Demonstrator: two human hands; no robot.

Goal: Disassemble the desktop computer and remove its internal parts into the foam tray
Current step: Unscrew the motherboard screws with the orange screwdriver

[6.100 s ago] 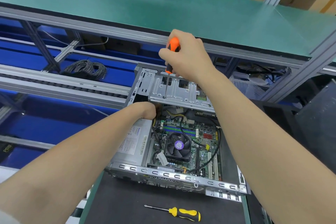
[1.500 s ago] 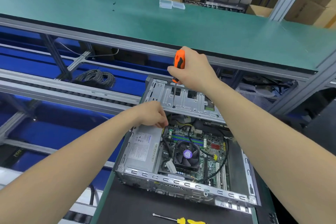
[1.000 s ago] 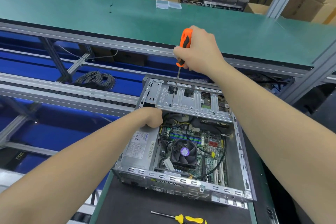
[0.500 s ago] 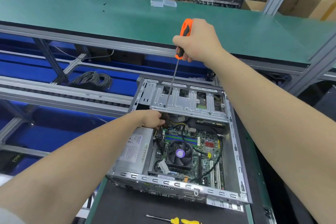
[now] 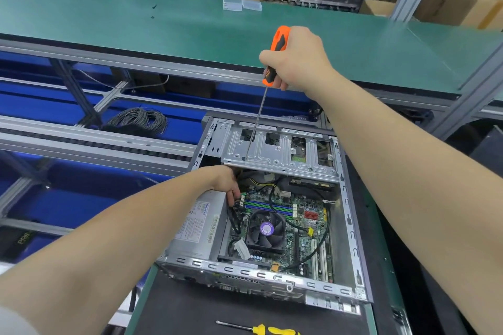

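The opened computer (image 5: 350, 221) lies on the tabletop (image 5: 190, 307), no part removed yet. A screwdriver (image 5: 281, 38) is gripped by the right hand (image 5: 296, 61), tip on the drive bracket (image 5: 277, 153); whether anything is held by the left hand (image 5: 225, 182) cannot be told.

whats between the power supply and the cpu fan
In the head view, black cables and a white connector sit between the power supply and the CPU fan.

right hand (image 5: 299, 58) grips orange screwdriver (image 5: 275, 54) — tip on drive cage (image 5: 280, 153) — left hand (image 5: 226, 183) inside.
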